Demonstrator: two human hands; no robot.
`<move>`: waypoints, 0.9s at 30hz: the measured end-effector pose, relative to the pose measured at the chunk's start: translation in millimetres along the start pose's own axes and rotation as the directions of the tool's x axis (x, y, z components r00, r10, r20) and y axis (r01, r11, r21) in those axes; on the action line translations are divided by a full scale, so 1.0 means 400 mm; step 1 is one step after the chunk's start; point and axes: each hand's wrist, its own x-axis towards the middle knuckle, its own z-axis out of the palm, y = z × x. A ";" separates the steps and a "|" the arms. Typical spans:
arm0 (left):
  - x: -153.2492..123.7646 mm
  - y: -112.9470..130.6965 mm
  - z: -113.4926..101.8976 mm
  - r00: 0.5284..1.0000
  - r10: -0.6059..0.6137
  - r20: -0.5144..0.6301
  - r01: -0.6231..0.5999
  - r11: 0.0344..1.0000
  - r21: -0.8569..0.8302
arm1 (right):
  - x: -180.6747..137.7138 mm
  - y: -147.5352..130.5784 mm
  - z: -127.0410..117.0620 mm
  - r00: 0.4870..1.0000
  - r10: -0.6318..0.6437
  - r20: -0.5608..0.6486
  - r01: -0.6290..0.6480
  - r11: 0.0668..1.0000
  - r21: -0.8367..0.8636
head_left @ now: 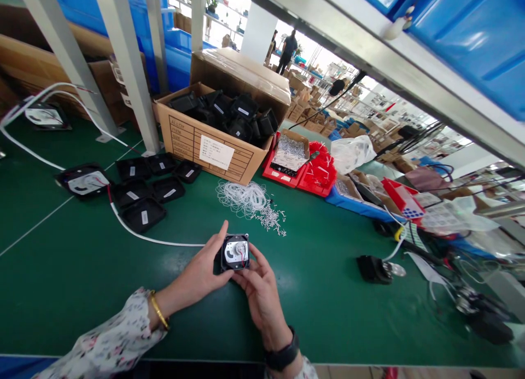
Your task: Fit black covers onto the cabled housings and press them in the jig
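Observation:
Between my two hands is a small square black housing point(237, 252) with a silvery plate, a round part and red wires inside it. My left hand point(205, 267) grips its left side, thumb and fingers around the edge. My right hand point(259, 283) holds the right side and lower corner with its fingers. A white cable point(159, 241) runs from the housing leftward to the area of another black housing point(85, 180) with a similar plate. Just beyond my hands lie a tangle of thin clear rings point(241, 197) and a scatter of small screws point(271, 217).
Several black covers point(143, 214) lie at the left. A cardboard box point(229, 130) full of black parts stands behind. Red bins point(318, 171) and a blue tray point(348, 199) line the back right. A black device point(374, 269) sits at right. Metal posts point(127, 67) rise at left.

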 end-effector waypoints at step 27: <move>-0.004 -0.024 0.006 0.999 0.044 -0.031 -0.036 0.975 0.220 | 0.037 -0.011 -0.067 0.997 0.045 0.070 -0.035 0.991 -0.133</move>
